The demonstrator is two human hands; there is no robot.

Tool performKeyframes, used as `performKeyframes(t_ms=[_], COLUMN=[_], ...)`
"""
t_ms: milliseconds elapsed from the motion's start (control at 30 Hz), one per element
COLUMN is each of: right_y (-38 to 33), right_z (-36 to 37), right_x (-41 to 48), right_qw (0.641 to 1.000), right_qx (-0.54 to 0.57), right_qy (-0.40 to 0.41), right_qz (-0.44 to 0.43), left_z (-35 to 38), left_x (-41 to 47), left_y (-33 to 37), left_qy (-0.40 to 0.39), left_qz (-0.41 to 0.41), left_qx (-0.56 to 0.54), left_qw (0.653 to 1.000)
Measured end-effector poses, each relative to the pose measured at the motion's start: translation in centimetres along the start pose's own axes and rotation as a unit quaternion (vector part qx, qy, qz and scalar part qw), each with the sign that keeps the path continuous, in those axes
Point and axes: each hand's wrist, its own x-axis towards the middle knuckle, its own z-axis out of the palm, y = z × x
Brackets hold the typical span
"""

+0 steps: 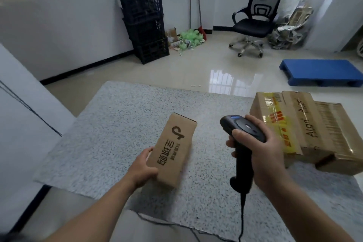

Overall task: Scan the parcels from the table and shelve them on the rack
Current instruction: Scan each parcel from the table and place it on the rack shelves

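Speckled grey stone tops the table [110,124] that fills the lower middle of my frame. At the right edge I see a pile of taped cardboard parcels [318,133] lying on it. A smaller brown parcel [173,151] sits at the centre, printed face up. The left hand [142,169] grips its near end, thumb along the left side; the other fingers are hidden underneath. Just right of it, the right hand [265,149] holds a black scanner [243,133], fingers [238,135] wrapped closely round the handle, head pointing up-frame.
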Motion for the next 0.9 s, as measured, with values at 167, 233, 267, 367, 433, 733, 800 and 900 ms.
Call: performKeyframes(t_ms=[167, 233, 267, 367, 433, 733, 800, 900], right_y=[0.8, 0.8, 0.7, 0.7, 0.7, 0.2, 0.3, 0.5], right_z=[2.9, 3.5, 3.7, 3.7, 3.4, 3.3, 3.7, 4.2], right_x=[-1.2, -1.4, -1.5, -1.6, -1.4, 0.2, 0.5, 0.6], right_qw=[1.0, 1.0, 1.0, 1.0, 1.0, 1.0, 1.0, 0.999], right_qx=[0.003, 0.008, 0.011, 0.012, 0.01, 0.004, -0.002, -0.007], right_qy=[-0.009, -0.01, -0.009, -0.008, -0.007, -0.018, -0.028, -0.033], right_qz=[-0.004, -0.006, -0.007, -0.005, -0.004, -0.004, -0.001, 0.002], left_z=[-0.6, 0.5, 1.1, 2.8, 3.1, -5.1, -5.8, -5.7], left_x=[-0.9, -1.3, -1.1, -1.1, -1.2, -1.5, -1.4, -0.8], left_y=[1.5, 3.0, 3.3, 4.4, 4.8, 2.0, 0.8, 0.7], left_qy=[0.049, 0.059, 0.067, 0.077, 0.092, -0.036, -0.012, 0.06], left_qz=[0.027, -0.001, -0.022, -0.067, -0.072, -0.11, -0.122, -0.105], left_qx=[0.238, 0.326, 0.349, 0.381, 0.394, 0.026, 0.036, 0.146], left_qw=[0.97, 0.943, 0.935, 0.919, 0.912, 0.993, 0.992, 0.982])
